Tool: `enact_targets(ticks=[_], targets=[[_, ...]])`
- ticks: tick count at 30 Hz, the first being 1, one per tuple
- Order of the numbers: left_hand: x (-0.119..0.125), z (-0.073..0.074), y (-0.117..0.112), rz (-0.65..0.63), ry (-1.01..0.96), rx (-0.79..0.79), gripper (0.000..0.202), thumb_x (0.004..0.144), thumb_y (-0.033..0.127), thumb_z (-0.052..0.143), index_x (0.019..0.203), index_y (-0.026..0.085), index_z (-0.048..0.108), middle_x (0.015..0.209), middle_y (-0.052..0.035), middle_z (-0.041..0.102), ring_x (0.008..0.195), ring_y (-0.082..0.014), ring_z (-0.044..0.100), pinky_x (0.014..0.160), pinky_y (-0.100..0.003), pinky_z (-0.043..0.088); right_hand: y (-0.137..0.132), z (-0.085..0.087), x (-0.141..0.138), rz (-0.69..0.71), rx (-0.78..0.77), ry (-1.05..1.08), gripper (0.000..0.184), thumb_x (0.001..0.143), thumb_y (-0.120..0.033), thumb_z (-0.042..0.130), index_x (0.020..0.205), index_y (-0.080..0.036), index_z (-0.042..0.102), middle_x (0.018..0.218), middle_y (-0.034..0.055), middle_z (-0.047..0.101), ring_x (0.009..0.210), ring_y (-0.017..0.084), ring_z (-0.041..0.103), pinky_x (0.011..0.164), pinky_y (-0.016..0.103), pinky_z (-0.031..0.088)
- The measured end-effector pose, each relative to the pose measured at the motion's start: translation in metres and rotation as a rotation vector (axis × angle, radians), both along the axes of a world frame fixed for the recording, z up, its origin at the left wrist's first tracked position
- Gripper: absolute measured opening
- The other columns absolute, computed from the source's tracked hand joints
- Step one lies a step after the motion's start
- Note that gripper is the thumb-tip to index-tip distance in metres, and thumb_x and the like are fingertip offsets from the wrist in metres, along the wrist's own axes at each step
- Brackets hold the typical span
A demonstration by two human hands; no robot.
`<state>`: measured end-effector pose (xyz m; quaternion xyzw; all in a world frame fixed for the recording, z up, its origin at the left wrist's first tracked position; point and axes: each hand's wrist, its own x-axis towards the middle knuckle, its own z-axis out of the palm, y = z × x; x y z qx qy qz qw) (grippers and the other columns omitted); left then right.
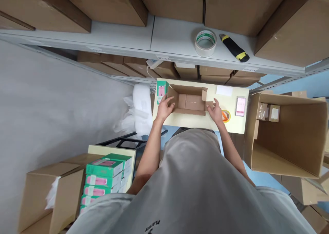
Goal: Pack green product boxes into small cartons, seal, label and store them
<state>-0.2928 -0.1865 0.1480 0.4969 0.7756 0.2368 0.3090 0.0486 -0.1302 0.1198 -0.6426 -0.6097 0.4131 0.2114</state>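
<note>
An open cardboard box (191, 102) rests on the pale yellow table (185, 120), its inside bare and some end flaps standing out. My left hand (164, 109) grips its left end, thumb by the front corner and fingers along the outside. At the opposite end, my right hand (215, 112) has a short flap between thumb and fingers. A green box with a pink picture (161, 91) stands just beyond my left fingers. Close to my right hand lies a roll of tape with an orange core (226, 116).
White tape (205, 44) and a yellow-black utility knife (234, 48) lie on the shelf above. A large open carton (288, 138) stands right. Stacked green boxes (102, 170) and another carton (51, 193) are lower left. Bubble wrap (142, 105) sits left of the table.
</note>
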Motion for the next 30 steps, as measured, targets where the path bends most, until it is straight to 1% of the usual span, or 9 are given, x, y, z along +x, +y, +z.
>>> enact_targets(ticks=[4,8,11,16,20,22,25,28,30], targets=[[0.013,-0.002,0.003,0.063,-0.024,-0.028,0.047,0.095,0.027,0.071,0.14,0.02,0.083,0.157,-0.0157,0.074,0.162,-0.037,0.057,0.136,-0.056,0.046,0.003,-0.005,0.003,0.064,-0.021,0.01,0.066,0.103,-0.064,0.061,0.149,-0.016,0.063,0.102,0.0108,0.079,0.096,0.032,0.075,0.089,0.044,0.061],[0.023,0.005,-0.009,0.167,-0.115,0.033,0.046,0.093,0.027,0.071,0.137,0.021,0.084,0.149,-0.0136,0.079,0.158,-0.0346,0.063,0.136,-0.054,0.047,0.003,-0.004,0.01,0.097,-0.073,-0.025,0.07,0.105,-0.06,0.06,0.156,-0.013,0.06,0.108,0.0136,0.08,0.097,0.032,0.075,0.093,0.046,0.061],[0.033,0.02,-0.027,0.239,-0.213,0.088,0.045,0.095,0.033,0.073,0.137,0.02,0.084,0.147,-0.0113,0.082,0.146,-0.0328,0.073,0.132,-0.052,0.052,0.004,-0.002,0.017,0.093,-0.101,-0.048,0.078,0.102,-0.061,0.065,0.164,-0.014,0.055,0.118,0.0172,0.081,0.102,0.034,0.076,0.096,0.047,0.06],[0.058,0.056,-0.059,0.32,-0.33,0.131,0.043,0.09,0.04,0.083,0.129,0.022,0.088,0.14,-0.0091,0.085,0.142,-0.0334,0.075,0.13,-0.05,0.055,0.001,0.004,0.027,0.031,-0.048,-0.03,0.086,0.096,-0.081,0.065,0.155,-0.017,0.062,0.139,0.0215,0.078,0.127,0.038,0.073,0.107,0.05,0.058],[0.073,0.075,-0.087,0.333,-0.459,0.18,0.047,0.089,0.052,0.086,0.125,0.022,0.089,0.139,-0.0111,0.085,0.139,-0.0348,0.077,0.127,-0.051,0.058,-0.015,0.015,0.035,-0.047,0.026,-0.043,0.076,0.104,-0.089,0.042,0.121,-0.021,0.071,0.115,0.0168,0.08,0.113,0.035,0.073,0.099,0.047,0.058],[0.072,0.078,-0.104,0.348,-0.486,0.211,0.049,0.088,0.056,0.088,0.123,0.022,0.09,0.137,-0.0107,0.086,0.137,-0.0351,0.077,0.126,-0.051,0.058,-0.027,0.023,0.036,-0.053,0.077,-0.047,0.073,0.107,-0.088,0.033,0.101,-0.023,0.067,0.094,0.0115,0.074,0.098,0.031,0.07,0.09,0.043,0.057],[0.062,0.077,-0.137,0.388,-0.512,0.261,0.049,0.086,0.057,0.088,0.121,0.022,0.09,0.134,-0.0106,0.087,0.136,-0.0355,0.077,0.126,-0.051,0.058,-0.047,0.037,0.03,-0.048,0.143,-0.069,0.069,0.108,-0.088,0.033,0.083,-0.028,0.054,0.074,0.0026,0.056,0.081,0.025,0.059,0.078,0.039,0.052],[0.042,0.073,-0.186,0.458,-0.526,0.323,0.048,0.087,0.054,0.087,0.122,0.021,0.09,0.137,-0.011,0.086,0.137,-0.0358,0.077,0.127,-0.05,0.057,-0.074,0.056,0.008,-0.043,0.196,-0.088,0.07,0.101,-0.095,0.039,0.075,-0.031,0.046,0.066,-0.0026,0.044,0.069,0.021,0.049,0.068,0.036,0.046],[0.027,0.071,-0.227,0.533,-0.514,0.37,0.045,0.088,0.05,0.085,0.123,0.021,0.09,0.139,-0.0109,0.085,0.137,-0.0356,0.077,0.127,-0.051,0.057,-0.098,0.07,-0.016,0.015,0.23,-0.038,0.073,0.096,-0.099,0.043,0.074,-0.03,0.046,0.066,-0.0031,0.045,0.067,0.02,0.046,0.066,0.035,0.043]])
